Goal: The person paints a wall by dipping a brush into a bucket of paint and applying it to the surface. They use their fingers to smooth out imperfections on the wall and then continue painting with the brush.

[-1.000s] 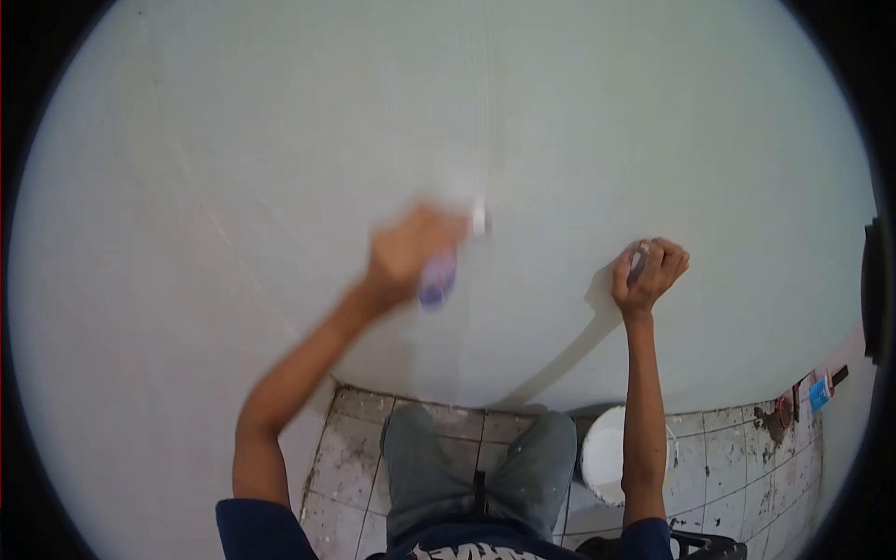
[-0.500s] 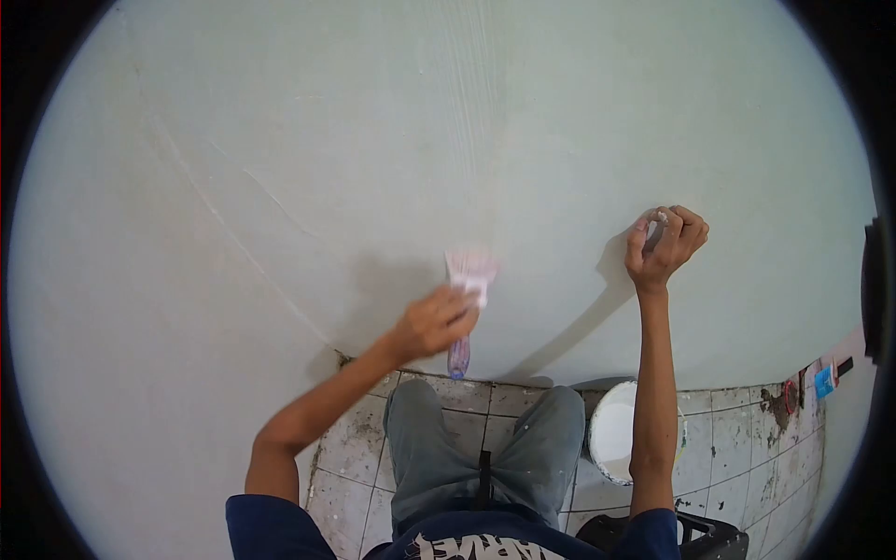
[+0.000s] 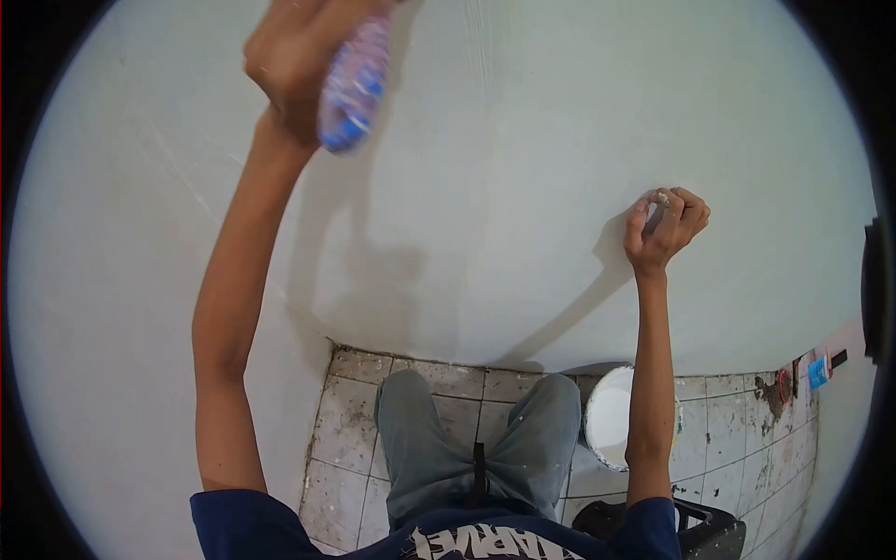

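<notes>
High at the upper left, my left hand (image 3: 303, 56) is closed round the handle of a paintbrush (image 3: 355, 89). The handle is smeared blue and pinkish white, and its butt end points down towards me. The brush's bristles are hidden at the top edge. On the right, my right hand (image 3: 667, 233) is held up close to the pale wall (image 3: 523, 187), fingers curled in towards the thumb. A whitish spot shows at the fingertips; I cannot tell what, if anything, is held there.
A white bucket (image 3: 611, 415) of white paint stands on the spattered tiled floor (image 3: 350, 434), partly behind my right forearm. Beside it is a black plastic item (image 3: 714, 534). A blue-and-white item (image 3: 819, 371) lies at the far right. A wall corner runs along the left.
My left hand has swung the paintbrush from low on the wall up to the upper left. My right hand has stayed nearly in place.
</notes>
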The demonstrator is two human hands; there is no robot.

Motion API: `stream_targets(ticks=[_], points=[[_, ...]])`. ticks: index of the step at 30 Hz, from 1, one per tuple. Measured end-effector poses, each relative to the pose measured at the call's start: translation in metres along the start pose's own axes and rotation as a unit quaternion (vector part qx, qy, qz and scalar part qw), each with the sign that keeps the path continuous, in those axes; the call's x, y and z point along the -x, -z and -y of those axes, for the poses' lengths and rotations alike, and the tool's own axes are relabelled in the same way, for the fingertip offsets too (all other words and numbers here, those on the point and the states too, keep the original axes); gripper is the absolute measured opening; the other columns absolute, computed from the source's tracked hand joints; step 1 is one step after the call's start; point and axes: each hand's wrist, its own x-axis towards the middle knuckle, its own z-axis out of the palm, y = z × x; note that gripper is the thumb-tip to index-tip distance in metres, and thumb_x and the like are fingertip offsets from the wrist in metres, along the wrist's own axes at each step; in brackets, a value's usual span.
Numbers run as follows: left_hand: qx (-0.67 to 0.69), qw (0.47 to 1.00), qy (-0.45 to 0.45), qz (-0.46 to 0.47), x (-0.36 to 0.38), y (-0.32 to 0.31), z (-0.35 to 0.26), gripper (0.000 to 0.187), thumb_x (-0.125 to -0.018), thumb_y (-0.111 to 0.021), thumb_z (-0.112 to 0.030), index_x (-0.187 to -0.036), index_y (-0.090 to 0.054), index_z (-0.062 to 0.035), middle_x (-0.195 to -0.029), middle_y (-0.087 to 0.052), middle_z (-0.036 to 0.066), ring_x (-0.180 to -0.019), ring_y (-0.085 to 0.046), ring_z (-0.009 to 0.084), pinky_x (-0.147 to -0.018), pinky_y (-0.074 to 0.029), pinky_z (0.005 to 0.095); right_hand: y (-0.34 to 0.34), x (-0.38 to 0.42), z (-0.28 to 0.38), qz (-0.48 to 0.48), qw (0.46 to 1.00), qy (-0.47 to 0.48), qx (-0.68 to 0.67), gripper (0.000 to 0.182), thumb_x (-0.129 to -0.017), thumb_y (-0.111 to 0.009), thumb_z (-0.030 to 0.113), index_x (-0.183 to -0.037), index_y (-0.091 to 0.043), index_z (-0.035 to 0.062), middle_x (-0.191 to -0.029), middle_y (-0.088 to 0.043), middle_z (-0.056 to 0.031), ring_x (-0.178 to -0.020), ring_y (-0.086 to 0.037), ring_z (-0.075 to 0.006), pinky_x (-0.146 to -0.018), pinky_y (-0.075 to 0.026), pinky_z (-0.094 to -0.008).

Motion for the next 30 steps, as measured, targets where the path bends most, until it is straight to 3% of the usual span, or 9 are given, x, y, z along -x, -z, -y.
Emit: stream_targets(ticks=[4,6,10,13,16,21,24,27,30], points=[[0.058,0.976,0.024,0.208,0.075,0.007,-0.098,0.035,-0.076,-0.071,-0.017,-0.11,-0.073,-0.0101,-0.119,-0.067,0.017,-0.102,-0.067,0.0323,-0.087,-0.057,0.0438,0.0,-0.001,0.002,-0.006,1.0,0.002,-0.006,0.021,-0.071,-0.06,0.013,-0.091,-0.058,0.006,-0.095,-0.053,-0.0089,-0.093,-0.045,-0.0254,-0.084,-0.033,-0.0396],[0.169,0.937,0.136,0.272,0.14,0.024,-0.181,0.031,-0.08,-0.069,-0.01,-0.111,-0.072,-0.0096,-0.124,-0.066,0.014,-0.111,-0.064,0.0324,-0.095,-0.053,0.0452,-0.003,-0.003,0.0,-0.021,1.0,0.006,-0.015,0.022,-0.069,-0.061,0.015,-0.089,-0.059,0.0082,-0.094,-0.053,-0.0078,-0.089,-0.044,-0.0251,-0.081,-0.032,-0.0385],[0.292,0.83,0.256,0.4,0.211,0.07,-0.285,0.028,-0.082,-0.068,-0.005,-0.11,-0.069,-0.0106,-0.121,-0.067,0.014,-0.108,-0.066,0.03,-0.082,-0.059,0.0396,-0.001,-0.002,-0.001,-0.016,1.0,0.003,-0.016,0.022,-0.067,-0.061,0.015,-0.088,-0.06,0.0096,-0.093,-0.052,-0.0072,-0.087,-0.044,-0.0247,-0.078,-0.031,-0.0374],[0.302,0.859,0.255,0.324,0.219,0.06,-0.277,0.033,-0.079,-0.069,-0.008,-0.112,-0.068,-0.0102,-0.121,-0.065,0.011,-0.107,-0.066,0.0316,-0.083,-0.059,0.0383,0.001,-0.002,0.001,0.001,1.0,0.0,-0.015,0.02,-0.071,-0.06,0.013,-0.09,-0.058,0.0064,-0.094,-0.053,-0.0087,-0.091,-0.044,-0.0258,-0.083,-0.034,-0.0395],[0.241,0.911,0.236,0.237,0.149,0.043,-0.177,0.036,-0.076,-0.07,-0.003,-0.112,-0.069,-0.0095,-0.111,-0.071,0.01,-0.099,-0.069,0.0338,-0.077,-0.06,0.0392,0.001,-0.003,0.002,-0.005,1.0,0.002,-0.014,0.02,-0.071,-0.061,0.013,-0.091,-0.058,0.0065,-0.093,-0.053,-0.0087,-0.09,-0.044,-0.0258,-0.084,-0.033,-0.0398],[0.044,0.997,0.058,0.026,0.018,0.017,-0.054,0.033,-0.07,-0.075,-0.003,-0.103,-0.076,-0.0066,-0.105,-0.072,0.014,-0.089,-0.067,0.0285,-0.076,-0.055,0.0344,-0.002,-0.004,0.0,-0.026,0.999,0.004,-0.018,0.023,-0.066,-0.061,0.014,-0.088,-0.06,0.0101,-0.092,-0.051,-0.0067,-0.087,-0.043,-0.0239,-0.079,-0.031,-0.0374],[0.023,0.996,0.089,-0.002,0.02,0.009,-0.057,0.033,-0.07,-0.075,-0.002,-0.102,-0.077,-0.0078,-0.105,-0.072,0.014,-0.091,-0.067,0.0289,-0.077,-0.055,0.0356,-0.003,-0.002,-0.002,-0.023,1.0,0.008,-0.02,0.023,-0.066,-0.061,0.015,-0.088,-0.06,0.0101,-0.093,-0.052,-0.0068,-0.088,-0.043,-0.024,-0.079,-0.031,-0.0375],[0.03,0.97,0.115,0.212,0.09,0.02,-0.124,0.029,-0.07,-0.077,-0.006,-0.099,-0.075,-0.0112,-0.112,-0.071,0.012,-0.099,-0.068,0.0287,-0.081,-0.057,0.0369,-0.003,-0.001,-0.002,-0.023,0.999,0.006,-0.024,0.023,-0.066,-0.061,0.015,-0.088,-0.06,0.01,-0.093,-0.052,-0.007,-0.088,-0.043,-0.0243,-0.079,-0.031,-0.0375],[0.146,0.942,0.184,0.241,0.172,0.035,-0.22,0.027,-0.077,-0.073,-0.009,-0.103,-0.072,-0.0127,-0.117,-0.07,0.008,-0.104,-0.067,0.0269,-0.078,-0.058,0.0356,-0.003,-0.003,0.0,-0.027,0.999,0.0,-0.023,0.023,-0.066,-0.061,0.016,-0.088,-0.06,0.0102,-0.092,-0.052,-0.0068,-0.088,-0.043,-0.0246,-0.079,-0.031,-0.0375]])
